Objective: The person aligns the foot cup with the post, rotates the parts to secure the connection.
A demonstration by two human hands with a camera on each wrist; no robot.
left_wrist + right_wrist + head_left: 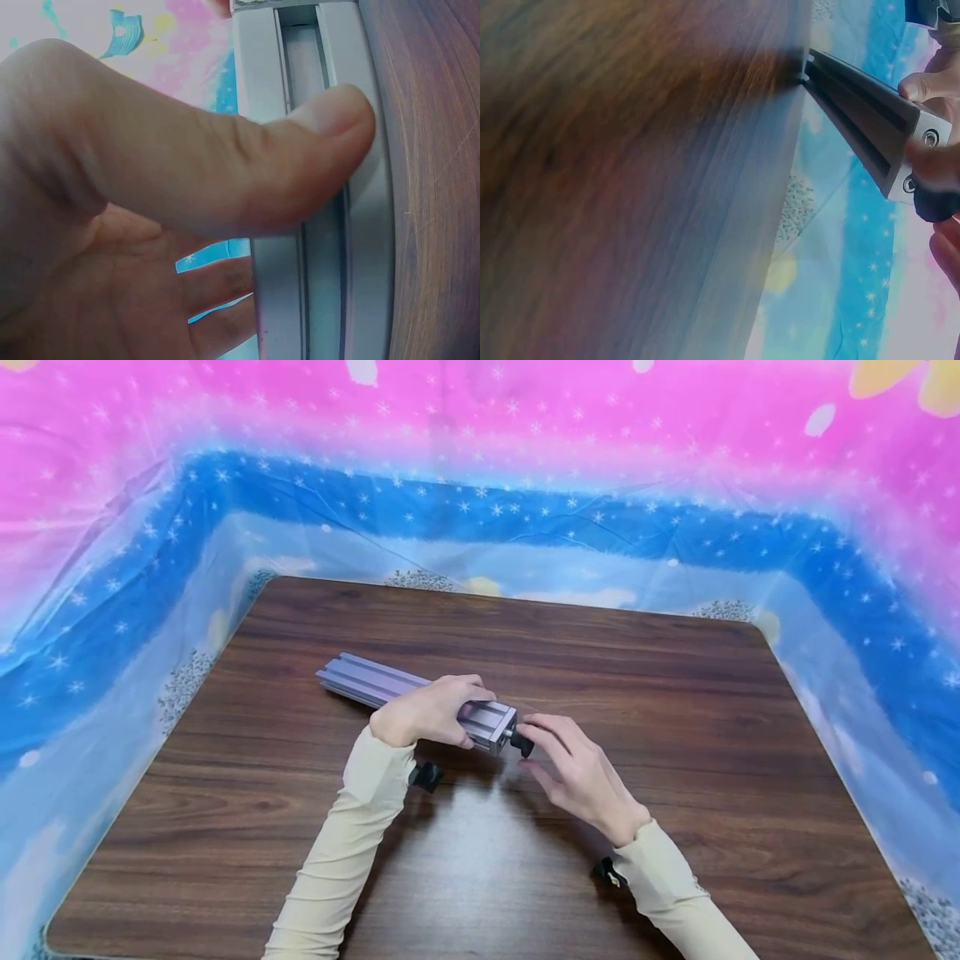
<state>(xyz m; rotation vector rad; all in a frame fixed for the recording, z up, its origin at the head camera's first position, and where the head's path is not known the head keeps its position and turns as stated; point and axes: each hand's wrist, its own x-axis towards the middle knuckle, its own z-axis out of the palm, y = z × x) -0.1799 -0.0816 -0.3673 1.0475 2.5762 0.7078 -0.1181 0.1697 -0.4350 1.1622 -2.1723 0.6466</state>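
A long grooved aluminium rail [375, 681] with a flat end plate [922, 154] is held at a slant above the wooden table. My left hand [431, 710] grips it near the plate end, thumb [300, 161] across the grooved face and fingers round the far side. From the plate sticks a short metal shaft bearing a black knob [522, 743]. My right hand [581, 768] has thumb and fingertips around this knob. In the right wrist view, screw heads show on the plate, and the knob [936, 204] sits between thumb and fingers, partly cut off by the frame edge.
The dark wood-grain table [720, 710] has rounded corners. A pink and blue patterned cloth [480, 510] hangs around its back and sides. A small black device is worn at each wrist, below the cream sleeves [322, 877].
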